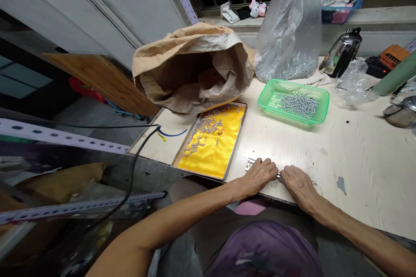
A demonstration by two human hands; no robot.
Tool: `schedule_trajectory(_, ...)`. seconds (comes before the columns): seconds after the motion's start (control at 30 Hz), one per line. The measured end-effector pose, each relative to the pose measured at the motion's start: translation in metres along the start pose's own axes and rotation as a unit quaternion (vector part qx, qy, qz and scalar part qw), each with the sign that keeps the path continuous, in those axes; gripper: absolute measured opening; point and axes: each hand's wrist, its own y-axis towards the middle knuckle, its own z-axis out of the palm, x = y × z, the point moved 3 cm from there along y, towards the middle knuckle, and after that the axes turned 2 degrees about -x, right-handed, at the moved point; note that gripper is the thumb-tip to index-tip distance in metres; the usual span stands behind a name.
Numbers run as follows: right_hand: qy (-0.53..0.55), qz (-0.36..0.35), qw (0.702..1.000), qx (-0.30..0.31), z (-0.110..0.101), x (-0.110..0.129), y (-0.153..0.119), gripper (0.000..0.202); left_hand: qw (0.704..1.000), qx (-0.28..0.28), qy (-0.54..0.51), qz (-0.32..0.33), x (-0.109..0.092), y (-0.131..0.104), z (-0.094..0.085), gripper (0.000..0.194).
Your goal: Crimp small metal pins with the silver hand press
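Note:
My left hand (261, 176) is closed, low over the table's front edge, on a small metal piece with holes (249, 164), whose flat silvery end sticks out on the left of the fingers. My right hand (297, 184) lies just to the right, its fingers curled and pressed together. A bit of shiny metal (278, 176) shows in the narrow gap between the hands. Whether it belongs to the same piece, I cannot tell. The fingers hide the rest. To the left, a shallow tray lined with yellow cloth (224, 143) holds many small metal pins (208, 125).
A green plastic basket (320, 117) of small metal parts stands beyond the hands. Behind the tray, a large brown sack (156, 65) gapes open. A clear bag of metal parts (289, 43), a kettle (346, 49) and a glass pot (401, 112) stand at the back and right.

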Motion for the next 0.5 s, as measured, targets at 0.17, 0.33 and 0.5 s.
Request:
schedule_trajectory(0.17, -0.001, 0.015, 1.0, 0.0, -0.009, -0.015, 0.004, 0.025, 0.993, -0.09, -0.03, -0.071, -0.001, -0.006, 0.01, 0.032)
schedule_trajectory(0.33, 0.027, 0.012, 1.0, 0.004, -0.007, -0.043, 0.016, 0.029, 0.976, -0.189, -0.075, -0.075, -0.03, -0.022, 0.032, 0.036)
schedule_trajectory(0.5, 0.009, 0.045, 0.999, 0.002, -0.01, -0.067, 0.044, 0.023, 0.969, -0.205, -0.119, -0.069, -0.052, -0.027, 0.036, 0.037)
